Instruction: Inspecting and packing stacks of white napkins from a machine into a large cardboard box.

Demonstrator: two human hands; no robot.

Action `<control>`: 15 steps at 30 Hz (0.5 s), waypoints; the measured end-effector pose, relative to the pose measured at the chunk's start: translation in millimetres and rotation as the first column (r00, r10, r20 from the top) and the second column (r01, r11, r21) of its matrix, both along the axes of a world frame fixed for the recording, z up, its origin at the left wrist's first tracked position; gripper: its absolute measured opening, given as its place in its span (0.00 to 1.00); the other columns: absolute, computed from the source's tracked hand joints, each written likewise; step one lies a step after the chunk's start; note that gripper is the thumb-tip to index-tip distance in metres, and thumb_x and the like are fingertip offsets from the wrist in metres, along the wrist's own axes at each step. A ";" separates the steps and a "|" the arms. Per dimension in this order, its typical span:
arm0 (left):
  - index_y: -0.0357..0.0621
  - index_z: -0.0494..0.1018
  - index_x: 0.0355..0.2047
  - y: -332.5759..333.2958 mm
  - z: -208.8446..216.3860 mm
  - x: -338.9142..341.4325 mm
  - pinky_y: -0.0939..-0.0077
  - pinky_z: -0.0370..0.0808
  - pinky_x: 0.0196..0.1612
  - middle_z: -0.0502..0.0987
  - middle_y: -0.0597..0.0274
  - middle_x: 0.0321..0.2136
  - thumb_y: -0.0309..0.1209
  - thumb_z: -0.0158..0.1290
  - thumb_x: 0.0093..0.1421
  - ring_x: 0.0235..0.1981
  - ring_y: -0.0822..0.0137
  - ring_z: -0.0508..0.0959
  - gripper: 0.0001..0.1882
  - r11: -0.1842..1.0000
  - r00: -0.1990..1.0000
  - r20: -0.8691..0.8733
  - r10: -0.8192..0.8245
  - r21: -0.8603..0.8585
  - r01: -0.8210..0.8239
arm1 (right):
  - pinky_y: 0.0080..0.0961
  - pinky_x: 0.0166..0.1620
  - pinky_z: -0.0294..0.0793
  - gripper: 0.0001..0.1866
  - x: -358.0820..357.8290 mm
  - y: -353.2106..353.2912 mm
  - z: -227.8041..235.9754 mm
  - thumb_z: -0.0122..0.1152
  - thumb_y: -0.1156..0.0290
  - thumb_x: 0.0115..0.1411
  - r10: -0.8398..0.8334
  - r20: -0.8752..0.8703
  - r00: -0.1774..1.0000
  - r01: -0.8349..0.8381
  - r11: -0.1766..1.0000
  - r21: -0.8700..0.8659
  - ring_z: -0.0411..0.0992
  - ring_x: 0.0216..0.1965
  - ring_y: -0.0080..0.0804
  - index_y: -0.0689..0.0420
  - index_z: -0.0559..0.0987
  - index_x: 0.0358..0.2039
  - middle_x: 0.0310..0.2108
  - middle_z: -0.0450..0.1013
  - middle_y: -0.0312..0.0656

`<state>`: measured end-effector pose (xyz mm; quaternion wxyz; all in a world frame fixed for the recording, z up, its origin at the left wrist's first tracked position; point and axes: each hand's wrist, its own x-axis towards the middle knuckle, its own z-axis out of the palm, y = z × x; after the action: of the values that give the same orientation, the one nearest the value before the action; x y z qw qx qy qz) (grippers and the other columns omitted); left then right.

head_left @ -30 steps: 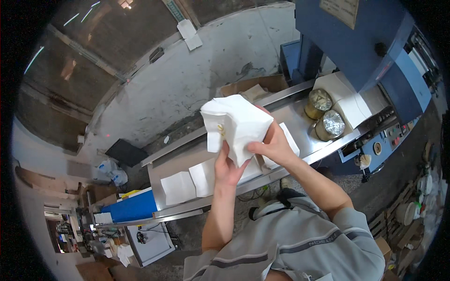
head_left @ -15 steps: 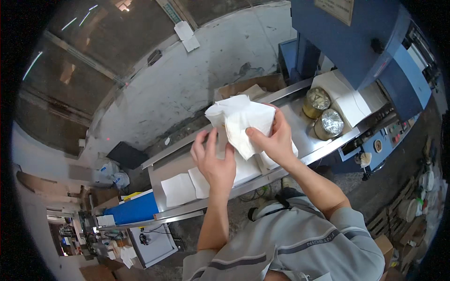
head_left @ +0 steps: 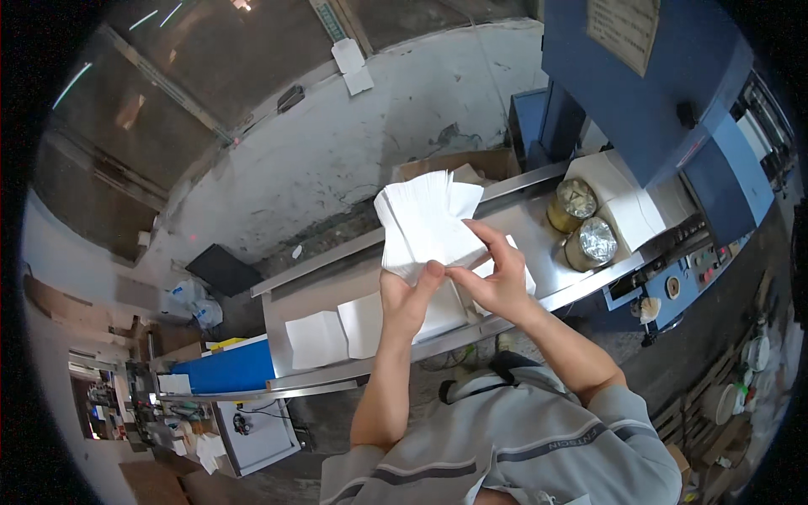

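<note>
A fanned stack of white paper sheets (head_left: 429, 219) is held up over the metal table in both hands. My left hand (head_left: 406, 301) grips its near left corner, thumb on top and fingers hidden beneath. My right hand (head_left: 498, 273) pinches the near right edge, with its thumb close to the left thumb. The far ends of the sheets spread apart like a fan. Below, white paper stacks (head_left: 317, 340) lie in a row along the table, partly hidden by my hands and forearms.
Two foil-topped cans (head_left: 592, 244) stand on the metal table (head_left: 290, 295) at right, beside a blue machine (head_left: 640, 93). A cardboard box (head_left: 497, 162) sits behind the table's raised far rail. At the left end is a blue surface (head_left: 223, 369).
My left hand, open beside the stack before, has closed on its near left corner. The stack has turned and fanned out, and my right hand has shifted toward its near edge.
</note>
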<state>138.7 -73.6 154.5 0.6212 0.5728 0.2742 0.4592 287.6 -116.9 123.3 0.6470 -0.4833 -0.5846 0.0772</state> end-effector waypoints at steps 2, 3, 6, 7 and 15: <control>0.33 0.64 0.57 -0.3 2.8 3.3 0.75 0.69 0.50 0.74 0.57 0.47 0.48 0.60 0.58 0.48 0.68 0.74 0.36 1.000 1.000 0.015 0.016 0.005 -0.016 | 0.23 0.36 0.76 0.33 1.6 1.4 -5.2 0.73 0.71 0.47 0.030 -0.054 0.998 -0.032 0.999 -0.033 0.78 0.41 0.34 0.62 0.71 0.53 0.46 0.76 0.49; 0.33 0.65 0.56 -0.6 3.5 3.4 0.77 0.69 0.49 0.74 0.57 0.47 0.47 0.61 0.58 0.46 0.69 0.74 0.35 0.999 0.999 0.024 0.030 0.010 -0.030 | 0.23 0.36 0.76 0.32 2.2 1.4 -6.5 0.73 0.71 0.47 0.055 -0.113 0.992 -0.063 0.996 -0.063 0.78 0.41 0.33 0.62 0.71 0.53 0.45 0.76 0.48; 0.32 0.67 0.54 0.3 0.3 2.1 0.78 0.69 0.48 0.75 0.58 0.45 0.43 0.58 0.61 0.46 0.71 0.74 0.29 0.998 0.999 0.028 0.045 0.052 -0.047 | 0.23 0.44 0.75 0.32 6.2 -3.0 -1.3 0.73 0.75 0.50 0.095 -0.183 0.978 -0.125 0.979 -0.162 0.75 0.44 0.27 0.66 0.68 0.54 0.45 0.75 0.45; 0.32 0.67 0.54 0.7 -0.1 1.9 0.78 0.69 0.48 0.75 0.58 0.45 0.43 0.58 0.61 0.46 0.71 0.74 0.29 0.997 0.998 0.030 0.047 0.051 -0.049 | 0.23 0.44 0.75 0.32 6.6 -2.2 -1.9 0.73 0.75 0.50 0.096 -0.182 0.979 -0.127 0.979 -0.162 0.75 0.44 0.27 0.66 0.68 0.54 0.45 0.75 0.45; 0.31 0.70 0.51 -0.3 5.1 9.0 0.78 0.70 0.46 0.77 0.58 0.44 0.29 0.50 0.65 0.43 0.72 0.74 0.17 0.984 0.987 -0.078 0.141 0.120 -0.131 | 0.21 0.38 0.75 0.31 12.8 1.2 -4.0 0.73 0.71 0.49 0.089 -0.388 0.917 -0.144 0.983 -0.115 0.75 0.39 0.23 0.66 0.70 0.52 0.41 0.77 0.44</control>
<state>147.7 -74.0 159.6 0.5423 0.6066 0.3125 0.4901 300.4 -115.7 119.3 0.7069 -0.4678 -0.4683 0.2492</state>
